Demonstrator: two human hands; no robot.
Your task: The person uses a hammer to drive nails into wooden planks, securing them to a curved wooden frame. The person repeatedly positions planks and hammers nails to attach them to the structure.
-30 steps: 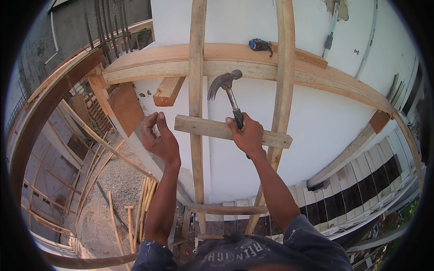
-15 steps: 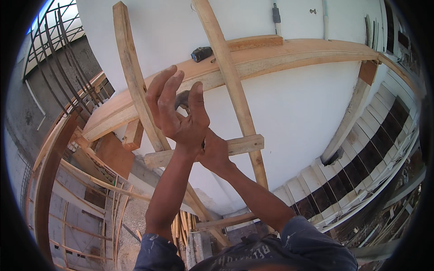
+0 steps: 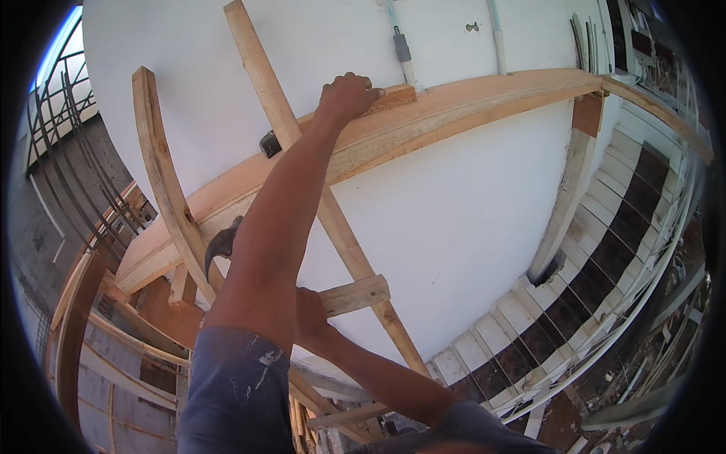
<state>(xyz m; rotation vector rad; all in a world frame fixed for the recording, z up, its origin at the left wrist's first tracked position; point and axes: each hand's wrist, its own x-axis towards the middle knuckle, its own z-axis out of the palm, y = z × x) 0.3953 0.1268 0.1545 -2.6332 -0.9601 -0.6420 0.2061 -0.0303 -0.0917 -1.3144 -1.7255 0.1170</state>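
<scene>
My left hand reaches far up across the plank and is closed over a short wooden block lying against the white wall; its fingertips are partly hidden behind the block. Lower down, my right hand is closed beside a short wooden crosspiece, partly covered by my left arm. A claw hammer's dark head shows left of my left forearm. Its handle is hidden behind that arm, in line with my right hand. A long wooden plank runs along the wall, behind two slanted wooden posts.
A small black tool sits on the plank, half behind a post. Steel rods rise at the left. Pipes come out of the wall above the plank. Stairs with dark and white tiles lie below at the right.
My left hand has gone from open beside the hammer head up to the block and closed there. My right hand and the hammer have moved left and down in the picture; the view has shifted.
</scene>
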